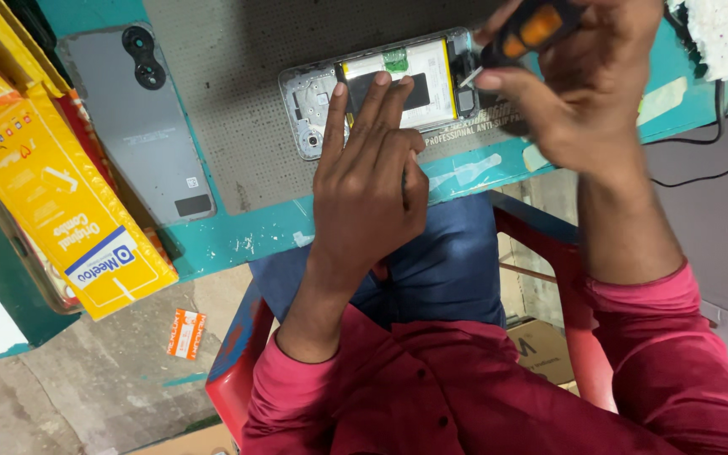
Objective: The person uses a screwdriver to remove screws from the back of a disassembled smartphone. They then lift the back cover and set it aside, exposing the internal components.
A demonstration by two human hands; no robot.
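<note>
Head view looks down on a teal counter [238,236] with a grey perforated mat [238,101] on it. An opened smartphone [313,101], back cover off and battery showing, lies on the mat in the upper middle of the frame. The left hand [368,190] rests flat on it, fingers straight and pressed together, fingertips [381,80] touching the battery. The right hand [587,93], at the upper right, is closed around a screwdriver [528,32] with a black and orange handle, its tip at the phone's right end. A grey phone back cover [149,135] lies at the upper left, just beside the mat. Yellow packets [61,202] are stacked at the left edge. A red chair [233,371] shows below the counter.
</note>
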